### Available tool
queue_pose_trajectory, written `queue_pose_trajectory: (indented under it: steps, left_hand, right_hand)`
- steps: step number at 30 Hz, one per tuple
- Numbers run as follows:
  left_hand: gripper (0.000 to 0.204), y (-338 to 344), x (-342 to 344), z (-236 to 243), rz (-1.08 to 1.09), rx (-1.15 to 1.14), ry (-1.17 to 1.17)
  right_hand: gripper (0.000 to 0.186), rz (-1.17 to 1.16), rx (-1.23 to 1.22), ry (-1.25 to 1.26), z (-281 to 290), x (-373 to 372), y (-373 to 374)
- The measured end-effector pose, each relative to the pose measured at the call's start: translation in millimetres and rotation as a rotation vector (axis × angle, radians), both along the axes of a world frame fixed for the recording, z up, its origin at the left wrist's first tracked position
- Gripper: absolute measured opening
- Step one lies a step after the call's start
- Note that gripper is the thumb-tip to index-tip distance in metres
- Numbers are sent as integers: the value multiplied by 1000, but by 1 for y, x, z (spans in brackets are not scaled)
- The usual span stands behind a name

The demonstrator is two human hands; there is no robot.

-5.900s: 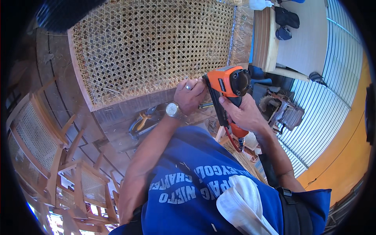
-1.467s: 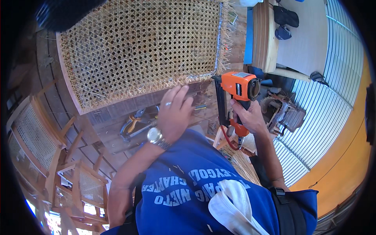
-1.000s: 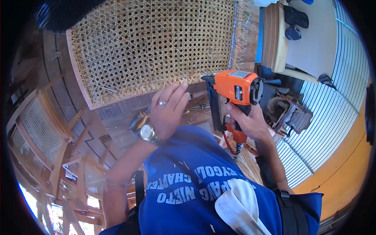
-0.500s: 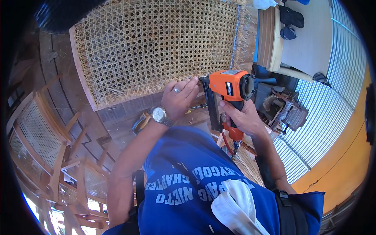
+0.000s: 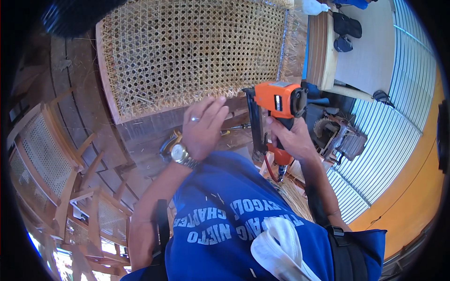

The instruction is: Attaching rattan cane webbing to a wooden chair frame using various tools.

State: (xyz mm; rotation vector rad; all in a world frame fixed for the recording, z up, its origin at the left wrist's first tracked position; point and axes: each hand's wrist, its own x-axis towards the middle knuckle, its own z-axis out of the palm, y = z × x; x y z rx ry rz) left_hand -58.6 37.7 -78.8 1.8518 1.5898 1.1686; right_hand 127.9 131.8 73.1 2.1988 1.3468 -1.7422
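Note:
In front of me lies a wooden-framed panel of woven cane webbing (image 5: 197,51), with frayed cane ends along its near and right edges. My right hand (image 5: 293,140) grips the handle of an orange and black pneumatic stapler (image 5: 279,99). Its nose is at the near edge of the panel, toward the right end, and a red hose connector hangs below the handle. My left hand (image 5: 205,126), wearing a ring and a wristwatch, hovers over the near edge left of the stapler. Its fingers are stretched out and it holds nothing.
Wooden chairs with cane backs (image 5: 49,150) stand at the left. A dusty machine (image 5: 344,138) is on the right, near corrugated sheeting (image 5: 412,84). A pale board with black pouches (image 5: 347,25) lies at the upper right. Yellow-handled tools (image 5: 172,140) lie below the panel.
My left hand has drawn back to the left, away from the stapler's nose, and its fingers have spread. The stapler has shifted slightly right, and the panel appears a little higher in view.

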Motion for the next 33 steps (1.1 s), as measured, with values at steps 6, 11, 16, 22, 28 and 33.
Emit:
queue_pose_trajectory:
  steps: [6,11,16,22,28,33]
  left_hand:
    - [37,-22,-10,5,110,-158,70]
    - [37,-24,-14,-4,91,-170,65]
    - [37,-23,-16,-10,79,-174,61]
    - [38,-22,-17,-10,87,-153,68]
    - [37,-21,-17,-10,80,-153,67]
    - [36,-23,-17,-10,87,-146,64]
  right_hand:
    - [15,19,-42,2,-8,5,1]
    - [14,-4,-4,24,-9,-3,-4]
    - [12,7,-18,30,-3,-16,-4]
    - [13,25,-30,-10,-9,-17,-5]
    - [14,31,-56,-36,-8,-26,-3]
    - [15,52,-77,-96,-10,-27,-3]
